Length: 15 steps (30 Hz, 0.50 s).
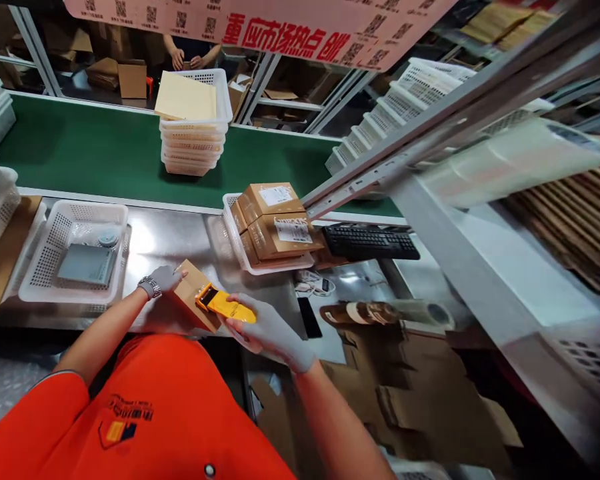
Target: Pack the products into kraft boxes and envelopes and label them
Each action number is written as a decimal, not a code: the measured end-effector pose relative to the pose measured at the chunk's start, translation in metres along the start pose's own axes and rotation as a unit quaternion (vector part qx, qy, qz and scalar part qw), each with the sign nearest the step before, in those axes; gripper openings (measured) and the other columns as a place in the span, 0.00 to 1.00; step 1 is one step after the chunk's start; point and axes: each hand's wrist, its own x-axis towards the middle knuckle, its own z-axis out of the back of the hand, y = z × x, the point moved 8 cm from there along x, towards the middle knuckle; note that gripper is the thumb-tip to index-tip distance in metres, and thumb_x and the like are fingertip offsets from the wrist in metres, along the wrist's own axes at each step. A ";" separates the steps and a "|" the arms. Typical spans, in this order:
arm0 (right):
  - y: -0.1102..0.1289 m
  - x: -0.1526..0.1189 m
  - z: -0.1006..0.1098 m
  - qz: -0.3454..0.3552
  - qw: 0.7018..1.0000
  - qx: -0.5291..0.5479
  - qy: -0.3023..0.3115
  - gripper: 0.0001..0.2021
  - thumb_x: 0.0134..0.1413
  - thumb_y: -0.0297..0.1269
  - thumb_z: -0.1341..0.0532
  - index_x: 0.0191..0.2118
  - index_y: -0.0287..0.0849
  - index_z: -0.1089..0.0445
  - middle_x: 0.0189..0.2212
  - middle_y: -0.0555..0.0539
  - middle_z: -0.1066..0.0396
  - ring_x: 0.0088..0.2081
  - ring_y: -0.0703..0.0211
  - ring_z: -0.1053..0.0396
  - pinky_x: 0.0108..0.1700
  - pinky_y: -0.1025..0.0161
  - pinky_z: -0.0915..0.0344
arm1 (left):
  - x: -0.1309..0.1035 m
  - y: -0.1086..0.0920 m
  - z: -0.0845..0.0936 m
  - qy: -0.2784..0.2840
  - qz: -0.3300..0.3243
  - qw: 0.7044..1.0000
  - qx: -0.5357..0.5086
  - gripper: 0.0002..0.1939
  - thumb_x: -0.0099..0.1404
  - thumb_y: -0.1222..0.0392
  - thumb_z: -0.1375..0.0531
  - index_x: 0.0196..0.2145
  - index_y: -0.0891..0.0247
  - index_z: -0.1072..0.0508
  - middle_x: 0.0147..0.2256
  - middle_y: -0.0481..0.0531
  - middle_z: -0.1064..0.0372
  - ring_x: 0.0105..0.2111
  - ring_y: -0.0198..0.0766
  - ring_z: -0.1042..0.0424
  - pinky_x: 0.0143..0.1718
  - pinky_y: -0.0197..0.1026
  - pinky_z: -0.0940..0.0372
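Observation:
My right hand [267, 327], in a grey glove, is closed round a yellow handheld tool [233, 308]. The tool's dark front end rests against the top of a small brown cardboard box [193, 287]. My left hand [166, 279], gloved and with a metal watch at the wrist, grips the box's far left end. The box is tilted over the front part of the metal table [167, 233]. To its left, a white basket [35, 283] holds a flat grey box [87, 264] and a small round item in clear wrap.
Taped boxes [280, 230] fill a white basket [280, 268] at the right, beside a black keyboard [373, 241]. Beyond runs a green conveyor [80, 147] carrying stacked baskets [193, 143]. A metal post slants across the right. Another person's hands [187, 60] show behind the conveyor.

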 end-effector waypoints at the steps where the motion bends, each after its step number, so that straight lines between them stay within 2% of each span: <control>1: -0.015 -0.016 0.011 -0.035 0.999 0.001 0.001 0.30 0.49 0.50 0.26 0.58 0.44 0.18 0.48 0.43 0.14 0.45 0.46 0.18 0.46 0.56 0.21 | -0.001 -0.001 0.001 0.000 -0.004 1.000 0.005 0.33 0.81 0.36 0.49 0.41 0.66 0.16 0.44 0.69 0.16 0.44 0.53 0.18 0.42 0.43 0.36; 4: -0.066 -0.060 0.037 -0.139 0.990 0.022 -0.002 0.27 0.41 0.44 0.24 0.51 0.45 0.15 0.36 0.46 0.14 0.34 0.47 0.20 0.37 0.56 0.24 | -0.001 -0.001 0.002 -0.004 -0.006 1.000 0.007 0.33 0.82 0.38 0.50 0.39 0.67 0.17 0.41 0.69 0.17 0.42 0.54 0.19 0.41 0.44 0.37; 6: -0.086 -0.068 0.039 -0.167 0.985 0.037 -0.006 0.25 0.38 0.40 0.26 0.47 0.45 0.13 0.32 0.47 0.15 0.31 0.49 0.23 0.35 0.57 0.27 | -0.001 -0.001 0.002 -0.009 -0.006 1.000 -0.003 0.32 0.81 0.38 0.49 0.37 0.66 0.17 0.39 0.67 0.17 0.40 0.54 0.20 0.40 0.44 0.38; 8: -0.088 -0.050 0.025 -0.134 0.991 0.022 0.001 0.24 0.40 0.38 0.28 0.48 0.44 0.12 0.35 0.47 0.14 0.35 0.47 0.21 0.39 0.57 0.27 | 0.000 -0.001 0.003 -0.022 -0.008 1.000 -0.021 0.30 0.80 0.39 0.46 0.35 0.66 0.18 0.36 0.65 0.19 0.39 0.53 0.21 0.40 0.44 0.38; 10: -0.080 -0.016 0.003 -0.073 0.997 -0.035 0.019 0.22 0.46 0.37 0.30 0.50 0.44 0.12 0.41 0.46 0.13 0.42 0.45 0.18 0.47 0.56 0.27 | 0.000 0.000 0.006 -0.036 -0.009 0.999 -0.038 0.28 0.80 0.41 0.44 0.33 0.66 0.19 0.34 0.63 0.20 0.38 0.51 0.22 0.41 0.43 0.38; 12: -0.079 0.020 -0.016 -0.046 0.991 -0.126 0.017 0.21 0.51 0.34 0.32 0.52 0.45 0.13 0.45 0.45 0.13 0.47 0.43 0.18 0.52 0.55 0.28 | 0.000 0.002 0.010 -0.046 -0.006 0.998 -0.052 0.28 0.80 0.42 0.45 0.33 0.67 0.20 0.34 0.62 0.20 0.37 0.49 0.24 0.40 0.43 0.38; 15: -0.108 0.053 -0.016 -0.126 0.962 -0.228 -0.077 0.24 0.59 0.36 0.31 0.61 0.42 0.18 0.45 0.38 0.14 0.48 0.40 0.18 0.54 0.52 0.30 | -0.001 0.007 0.015 -0.061 0.004 0.995 -0.077 0.28 0.80 0.43 0.48 0.33 0.65 0.20 0.36 0.63 0.19 0.37 0.50 0.24 0.39 0.44 0.37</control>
